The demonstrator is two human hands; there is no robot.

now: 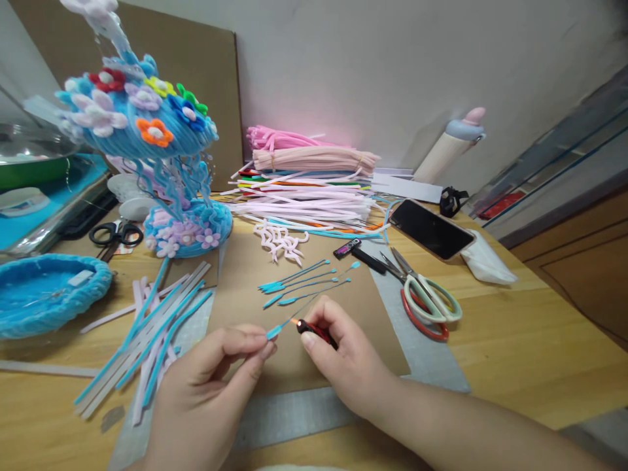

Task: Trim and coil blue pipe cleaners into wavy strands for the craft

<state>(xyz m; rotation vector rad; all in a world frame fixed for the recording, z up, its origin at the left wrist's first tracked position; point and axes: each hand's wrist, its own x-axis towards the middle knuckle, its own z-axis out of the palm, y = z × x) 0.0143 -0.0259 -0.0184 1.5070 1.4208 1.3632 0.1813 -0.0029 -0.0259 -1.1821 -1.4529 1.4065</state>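
1. The left hand (216,373) pinches a short blue pipe-cleaner piece (275,330) between thumb and forefinger; the piece sticks out to the right of the fingertips.
2. The right hand (343,360) is closed around a red-and-black lighter (316,331), thumb on top, with a small flame (294,322) at its left end.
3. The flame sits just beside the free tip of the blue piece, between the two hands; whether it touches the tip I cannot tell.
4. Both hands hover over a brown cardboard sheet (245,261) on the wooden table (515,340).
5. Just beyond the hands lie several thin blue stems (304,281).
6. Scissors (424,297) lie to the right, a bundle of blue and pale pipe cleaners (147,333) to the left.
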